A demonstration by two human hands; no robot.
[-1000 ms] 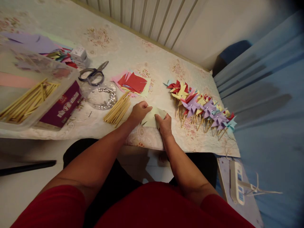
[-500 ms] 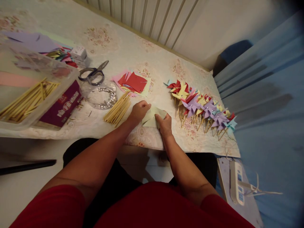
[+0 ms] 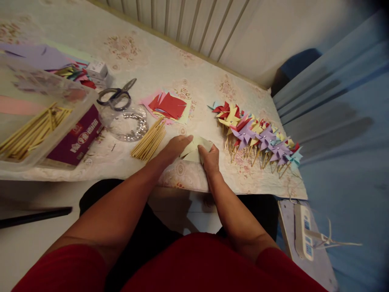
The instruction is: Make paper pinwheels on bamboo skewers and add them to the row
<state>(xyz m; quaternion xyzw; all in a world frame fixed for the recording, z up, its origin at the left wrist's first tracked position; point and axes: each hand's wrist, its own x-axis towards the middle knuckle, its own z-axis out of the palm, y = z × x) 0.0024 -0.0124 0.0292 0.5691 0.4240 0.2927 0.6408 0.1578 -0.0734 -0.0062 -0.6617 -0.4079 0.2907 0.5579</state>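
A pale green square of paper [image 3: 193,155] with slits cut in it lies on the tablecloth in front of me. At its left side my left hand [image 3: 179,146] has its fingers closed on the paper's edge, and the fingertips are partly hidden. My right hand [image 3: 210,159] grips the right side, the thumb pressed on top and the other fingers at the edge. Just left of my left hand is a pile of thin wooden sticks [image 3: 148,140]. Behind the paper lies a stack of cut paper squares [image 3: 170,106], red on top.
Rows of finished paper pinwheels [image 3: 258,136] stand at the right. Farther left are a clear round box of metal pins [image 3: 130,125], scissors [image 3: 117,97] and a plastic bin [image 3: 88,105] with sticks. A power strip [image 3: 303,231] sits beyond the table's right corner.
My left hand's fingers have straightened somewhat and lie flatter at the paper's left edge. My right hand keeps its hold. The view has shifted slightly.
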